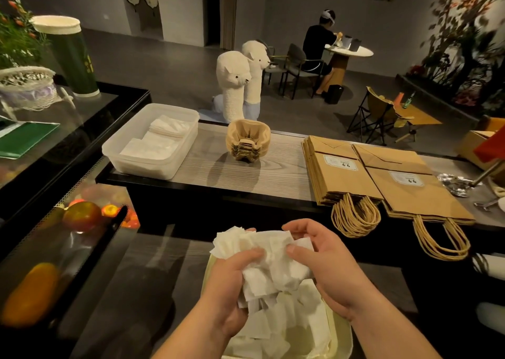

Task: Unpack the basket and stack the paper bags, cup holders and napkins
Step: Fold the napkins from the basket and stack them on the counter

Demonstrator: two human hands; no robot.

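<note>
Both hands are clamped on a bunch of white paper napkins (273, 252) directly above the pale yellow plastic basket (345, 337). The left hand (232, 285) grips it from below and the right hand (325, 263) holds its right side. More loose napkins lie inside the basket. Beyond the basket, on the grey wood-grain counter (218, 167), sit a clear plastic tub (128, 164) of folded napkins to the left, a stack of brown moulded-pulp cup holders (248, 143) straight ahead, and piles of flat brown paper bags (344, 178) to the right.

dim room, grey walls (185, 3), dark floor (169, 69); a person (318, 44) sits at a round white table (352, 51), two plush alpacas (240, 80) stand beyond the wooden counter (246, 173)
</note>
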